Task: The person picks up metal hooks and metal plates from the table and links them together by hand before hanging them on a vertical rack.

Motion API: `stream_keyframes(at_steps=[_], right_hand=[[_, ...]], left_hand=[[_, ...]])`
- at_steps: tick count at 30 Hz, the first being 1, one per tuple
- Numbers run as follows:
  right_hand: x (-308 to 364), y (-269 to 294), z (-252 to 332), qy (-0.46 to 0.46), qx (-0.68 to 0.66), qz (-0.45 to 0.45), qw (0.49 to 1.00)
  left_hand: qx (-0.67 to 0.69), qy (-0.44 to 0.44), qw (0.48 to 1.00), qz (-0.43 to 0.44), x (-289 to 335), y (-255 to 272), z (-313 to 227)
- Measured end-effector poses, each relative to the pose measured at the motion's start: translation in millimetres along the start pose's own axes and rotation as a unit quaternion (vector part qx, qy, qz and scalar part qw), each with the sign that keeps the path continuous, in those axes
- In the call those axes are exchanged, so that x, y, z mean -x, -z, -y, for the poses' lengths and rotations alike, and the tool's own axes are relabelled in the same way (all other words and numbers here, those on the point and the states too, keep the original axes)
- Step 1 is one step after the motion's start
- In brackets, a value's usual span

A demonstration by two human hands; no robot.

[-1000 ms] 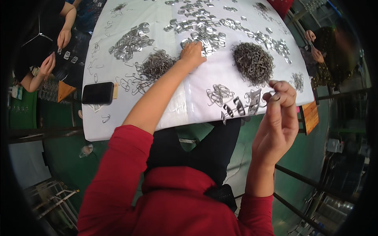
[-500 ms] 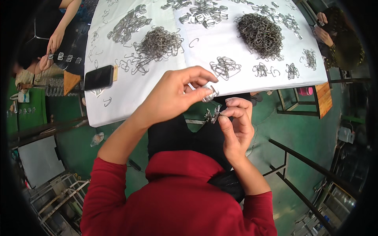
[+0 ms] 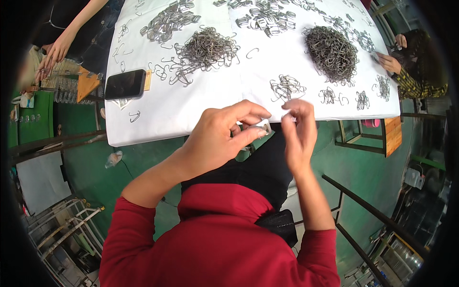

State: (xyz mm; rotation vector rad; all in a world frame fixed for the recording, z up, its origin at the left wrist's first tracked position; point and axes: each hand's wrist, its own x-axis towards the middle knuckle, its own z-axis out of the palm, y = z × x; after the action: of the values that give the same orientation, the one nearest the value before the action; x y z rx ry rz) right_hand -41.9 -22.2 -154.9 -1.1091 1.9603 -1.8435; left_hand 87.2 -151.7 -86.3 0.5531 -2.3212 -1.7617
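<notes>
My left hand (image 3: 222,129) pinches a small silver metal buckle (image 3: 264,127) between thumb and fingers, just off the table's near edge. Dark metal pieces show partly below that hand, too small to make out. To its right my right hand (image 3: 301,131) is raised, thumb and forefinger apart with no held piece visible; its fingertips are slightly blurred. Beyond it on the white-covered table (image 3: 191,112) lies a small heap of wire hooks (image 3: 287,88). Larger tangled piles of hooks (image 3: 331,53) and wire hooks (image 3: 208,48) sit farther back.
Loose silver buckles (image 3: 169,21) and more buckles (image 3: 267,19) lie at the far side. A black phone (image 3: 125,84) rests at the left. Co-workers' hands show left (image 3: 57,50) and right (image 3: 389,63). A wooden stool (image 3: 393,136) stands at the right.
My right hand has let go of the dark metal pieces below the buckle and moved up and right toward the table. My left hand still holds the buckle, slightly lower.
</notes>
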Motion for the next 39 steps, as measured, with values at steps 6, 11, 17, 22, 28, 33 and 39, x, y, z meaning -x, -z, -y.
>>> stream_keyframes(at_steps=[6,11,17,22,28,33,39], right_hand=[[-136,-28,-60,0.059,0.264,0.194,0.943],[-185,-59,-88,0.093,0.439,0.354,0.821],[-150,-39,-77,0.087,0.457,0.34,0.817],[-84,1,-4,-0.238,-0.063,0.189,0.951],[-9,21,48,-0.321,-0.182,0.109,0.923],[17,8,46,-0.233,-0.183,0.051,0.954],[17,-3,44,-0.245,-0.148,0.046,0.957]], left_hand=[[-0.036,-0.02,0.999,-0.023,7,-12,17],[-0.067,-0.012,0.998,-0.013,15,-13,20],[-0.045,-0.032,0.998,-0.023,17,-14,30],[-0.006,-0.026,0.999,-0.027,20,-15,29],[-0.007,-0.034,0.999,-0.036,18,-19,27],[-0.027,-0.033,0.998,-0.038,18,-24,24],[-0.016,-0.031,0.998,-0.058,19,-26,25]])
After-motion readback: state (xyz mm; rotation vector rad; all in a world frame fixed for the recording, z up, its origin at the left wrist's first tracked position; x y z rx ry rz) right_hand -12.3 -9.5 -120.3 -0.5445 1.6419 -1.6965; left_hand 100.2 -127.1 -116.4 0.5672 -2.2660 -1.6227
